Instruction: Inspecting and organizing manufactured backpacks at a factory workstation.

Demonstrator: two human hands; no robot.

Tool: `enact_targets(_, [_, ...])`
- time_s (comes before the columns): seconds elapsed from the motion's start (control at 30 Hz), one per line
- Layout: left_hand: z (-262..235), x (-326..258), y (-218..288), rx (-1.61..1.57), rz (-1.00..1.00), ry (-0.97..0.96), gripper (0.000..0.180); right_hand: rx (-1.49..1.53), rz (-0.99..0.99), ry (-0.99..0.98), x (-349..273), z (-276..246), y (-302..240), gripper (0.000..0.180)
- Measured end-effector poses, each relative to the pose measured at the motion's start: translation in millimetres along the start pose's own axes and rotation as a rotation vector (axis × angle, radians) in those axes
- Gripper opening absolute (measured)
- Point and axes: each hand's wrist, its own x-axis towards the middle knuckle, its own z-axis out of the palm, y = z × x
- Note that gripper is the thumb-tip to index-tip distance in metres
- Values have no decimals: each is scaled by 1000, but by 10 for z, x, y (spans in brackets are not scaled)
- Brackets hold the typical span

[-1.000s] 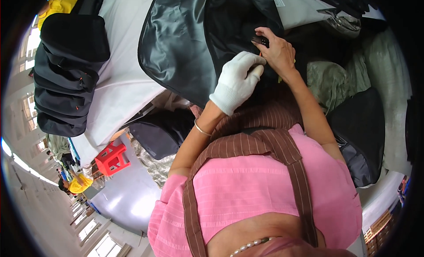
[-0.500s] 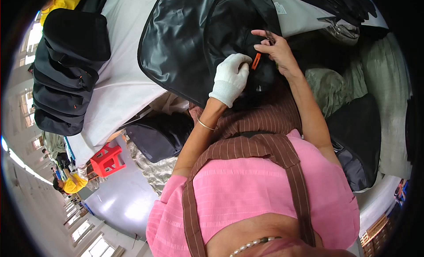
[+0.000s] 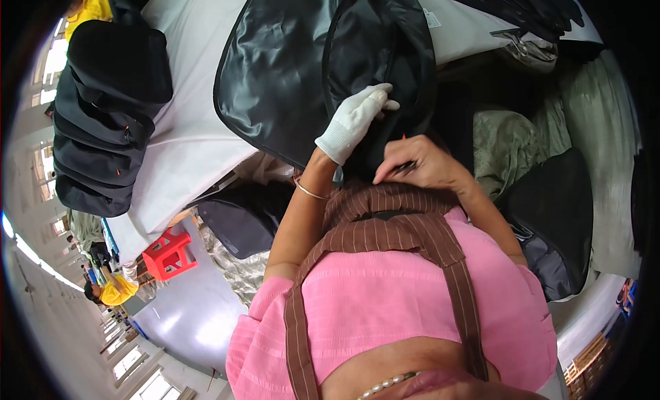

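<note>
A black bag with a shiny lining lies spread open in front of me, its near part reaching toward my lap. My left hand, in a white knitted glove, is closed on the dark fabric near the middle of the bag. My bare right hand is close to my apron, with curled fingers around a small dark tool. Its kind is mostly hidden by the fingers. A small orange tip shows just above the knuckles; I cannot tell whether it belongs to the tool.
Several black bags stand in a row on the white-covered table at left. More black bags lie below the table and at my right. A red stool stands on the floor. People in yellow are farther off.
My right hand has drawn back from the bag toward my apron, and its fingers have curled in. The orange piece is now mostly hidden. My left hand has shifted slightly, fingers extending farther right.
</note>
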Motion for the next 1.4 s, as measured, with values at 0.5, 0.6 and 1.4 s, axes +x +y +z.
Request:
enact_targets(0.5, [125, -172, 120, 76, -40, 123, 55, 125, 197, 188, -269, -199, -125, 13])
enact_targets(0.6, [310, -347, 158, -132, 109, 181, 54, 127, 137, 346, -337, -254, -43, 12])
enact_targets(1.4, [575, -382, 241, -482, 92, 230, 26, -21, 191, 628, -159, 18, -282, 27])
